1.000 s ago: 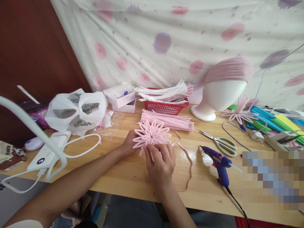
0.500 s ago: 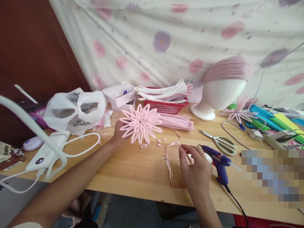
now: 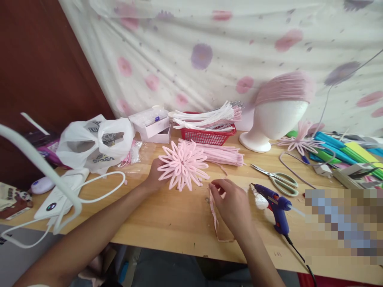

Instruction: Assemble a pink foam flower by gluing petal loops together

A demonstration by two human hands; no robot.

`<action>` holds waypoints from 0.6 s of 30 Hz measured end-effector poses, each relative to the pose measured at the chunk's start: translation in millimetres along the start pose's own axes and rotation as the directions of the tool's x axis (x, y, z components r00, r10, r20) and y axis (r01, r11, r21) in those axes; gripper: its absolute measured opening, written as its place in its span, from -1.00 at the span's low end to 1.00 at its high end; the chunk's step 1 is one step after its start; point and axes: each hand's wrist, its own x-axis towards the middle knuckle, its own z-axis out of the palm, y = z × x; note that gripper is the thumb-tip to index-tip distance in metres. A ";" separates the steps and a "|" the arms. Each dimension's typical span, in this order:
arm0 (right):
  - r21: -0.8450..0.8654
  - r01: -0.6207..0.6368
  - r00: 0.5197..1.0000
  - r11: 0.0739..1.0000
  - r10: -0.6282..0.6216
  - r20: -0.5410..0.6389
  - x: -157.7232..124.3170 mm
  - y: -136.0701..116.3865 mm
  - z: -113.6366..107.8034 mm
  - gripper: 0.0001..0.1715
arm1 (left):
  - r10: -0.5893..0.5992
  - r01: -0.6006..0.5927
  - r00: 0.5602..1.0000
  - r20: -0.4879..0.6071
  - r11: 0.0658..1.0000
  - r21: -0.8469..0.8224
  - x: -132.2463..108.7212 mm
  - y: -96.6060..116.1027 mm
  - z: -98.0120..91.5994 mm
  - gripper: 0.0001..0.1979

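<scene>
My left hand (image 3: 154,175) is wrapped around the underside of a pink flower (image 3: 183,162) made of looped, fuzzy pipe cleaners, its layered petals facing me. The blossom covers most of those fingers. Just right of the petals, my right hand (image 3: 231,199) is lowered to the tabletop with thumb and forefinger pressed together. Its fingertips meet at the upper bend of a thin pink measuring tape (image 3: 214,217); whether they grip the tape or a small pink scrap there, I cannot tell. Behind the flower lies a bundle of pink pipe cleaners (image 3: 226,154).
A blue glue gun (image 3: 278,209) and open scissors (image 3: 278,179) lie to the right. Behind stand a red basket (image 3: 206,136) of pipe cleaners and a white foam head (image 3: 277,119). Leftward are a plastic bag (image 3: 95,143), a power bank (image 3: 61,195) and a white cable (image 3: 103,195).
My right hand has moved left and its fingers have closed together at the tape's bend. The flower in my left hand has shifted slightly right and down, over the small pink scraps.
</scene>
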 end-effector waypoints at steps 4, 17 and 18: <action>-0.033 -0.119 0.886 0.992 0.091 -0.454 -49.6 15.1 -25.2 -0.74 | 0.043 -0.043 0.999 0.029 0.999 0.019 -5.0 4.0 7.3 -0.83; -0.205 -0.515 0.690 0.833 0.260 -0.676 -91.9 72.1 -53.3 -0.41 | 0.030 -0.029 1.000 0.007 0.999 -0.046 -7.0 10.6 13.2 -0.76; -0.245 -0.454 0.698 0.857 0.172 -0.695 -90.5 64.1 -51.3 -0.50 | 0.029 -0.028 1.000 0.012 0.999 -0.044 -6.6 9.9 12.1 -0.76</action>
